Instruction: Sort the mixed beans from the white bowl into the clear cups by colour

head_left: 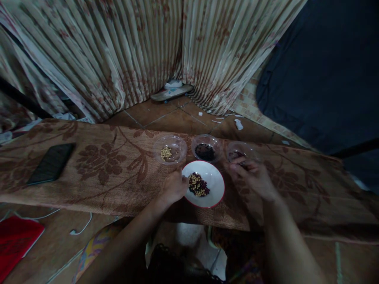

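White bowl (213, 181) faces up by near bench (118, 199) edge, rim gripped in my left hand (175, 186); right hand (255, 174) curled, hold unclear.

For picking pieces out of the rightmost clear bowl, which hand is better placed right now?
Probably the right hand: it is at the rightmost clear bowl. The left hand holds the white bowl by its left rim, farther away, so it would have to let go and reach across.

Three clear bowls (179, 151) (205, 139) (248, 147), one white bowl (215, 179)
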`<action>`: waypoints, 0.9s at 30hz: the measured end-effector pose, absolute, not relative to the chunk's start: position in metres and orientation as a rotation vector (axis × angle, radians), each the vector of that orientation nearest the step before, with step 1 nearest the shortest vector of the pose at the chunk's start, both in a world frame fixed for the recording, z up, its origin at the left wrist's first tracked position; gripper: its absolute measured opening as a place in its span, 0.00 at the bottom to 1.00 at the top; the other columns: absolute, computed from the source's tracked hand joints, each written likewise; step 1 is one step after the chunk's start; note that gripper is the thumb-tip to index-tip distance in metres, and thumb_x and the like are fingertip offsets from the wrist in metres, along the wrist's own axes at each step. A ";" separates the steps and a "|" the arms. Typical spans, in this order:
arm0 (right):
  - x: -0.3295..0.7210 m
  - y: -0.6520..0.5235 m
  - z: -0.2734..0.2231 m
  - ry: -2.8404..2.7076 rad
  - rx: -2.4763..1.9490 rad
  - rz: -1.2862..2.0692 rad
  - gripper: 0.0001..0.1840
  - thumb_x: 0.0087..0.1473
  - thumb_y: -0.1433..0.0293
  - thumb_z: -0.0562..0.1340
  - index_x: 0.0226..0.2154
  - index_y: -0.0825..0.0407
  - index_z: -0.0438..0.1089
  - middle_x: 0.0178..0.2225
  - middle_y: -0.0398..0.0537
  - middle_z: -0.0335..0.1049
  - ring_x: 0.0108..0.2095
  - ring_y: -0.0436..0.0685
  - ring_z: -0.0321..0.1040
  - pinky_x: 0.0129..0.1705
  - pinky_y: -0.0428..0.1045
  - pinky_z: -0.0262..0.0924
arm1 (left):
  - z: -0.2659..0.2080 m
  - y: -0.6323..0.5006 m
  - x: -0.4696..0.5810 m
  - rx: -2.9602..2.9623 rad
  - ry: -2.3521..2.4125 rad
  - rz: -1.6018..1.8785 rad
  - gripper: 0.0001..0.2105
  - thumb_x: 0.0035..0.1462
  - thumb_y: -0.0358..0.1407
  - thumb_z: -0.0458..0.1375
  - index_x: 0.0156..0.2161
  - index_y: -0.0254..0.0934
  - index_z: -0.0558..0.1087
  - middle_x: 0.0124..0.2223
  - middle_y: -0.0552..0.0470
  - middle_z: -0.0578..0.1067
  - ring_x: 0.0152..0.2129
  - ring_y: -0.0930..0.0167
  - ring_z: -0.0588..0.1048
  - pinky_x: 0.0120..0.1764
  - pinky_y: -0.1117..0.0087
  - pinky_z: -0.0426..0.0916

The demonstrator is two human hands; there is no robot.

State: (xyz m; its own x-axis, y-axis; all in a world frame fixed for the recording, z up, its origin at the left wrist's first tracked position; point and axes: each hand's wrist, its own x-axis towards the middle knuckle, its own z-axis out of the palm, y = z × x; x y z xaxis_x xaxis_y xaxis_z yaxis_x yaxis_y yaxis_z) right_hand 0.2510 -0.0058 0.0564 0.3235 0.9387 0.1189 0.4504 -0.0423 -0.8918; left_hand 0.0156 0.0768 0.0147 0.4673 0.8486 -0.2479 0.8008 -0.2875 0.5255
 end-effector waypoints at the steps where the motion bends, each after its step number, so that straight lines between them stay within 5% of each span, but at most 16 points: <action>1: 0.243 -0.005 0.055 -1.350 -1.626 0.756 0.13 0.50 0.60 0.63 0.26 0.53 0.71 0.22 0.43 0.67 0.21 0.48 0.60 0.23 0.44 0.55 | 0.014 0.077 0.016 2.120 1.366 0.105 0.13 0.56 0.33 0.46 0.44 0.32 0.68 0.39 0.42 0.77 0.36 0.66 0.75 0.40 0.66 0.68; 14: 0.225 0.001 0.042 -1.581 -1.651 0.916 0.19 0.51 0.56 0.60 0.21 0.52 0.71 0.31 0.46 0.72 0.23 0.49 0.63 0.24 0.45 0.56 | 0.008 0.077 0.015 2.118 1.306 0.177 0.14 0.56 0.33 0.46 0.45 0.33 0.68 0.39 0.44 0.77 0.36 0.67 0.75 0.41 0.67 0.68; 27: 0.222 0.001 0.042 -1.590 -1.666 0.877 0.18 0.52 0.55 0.59 0.24 0.52 0.71 0.28 0.45 0.70 0.22 0.49 0.61 0.24 0.45 0.56 | 0.014 0.076 0.015 2.085 1.342 0.148 0.14 0.55 0.33 0.47 0.45 0.33 0.68 0.40 0.43 0.76 0.37 0.66 0.75 0.42 0.65 0.68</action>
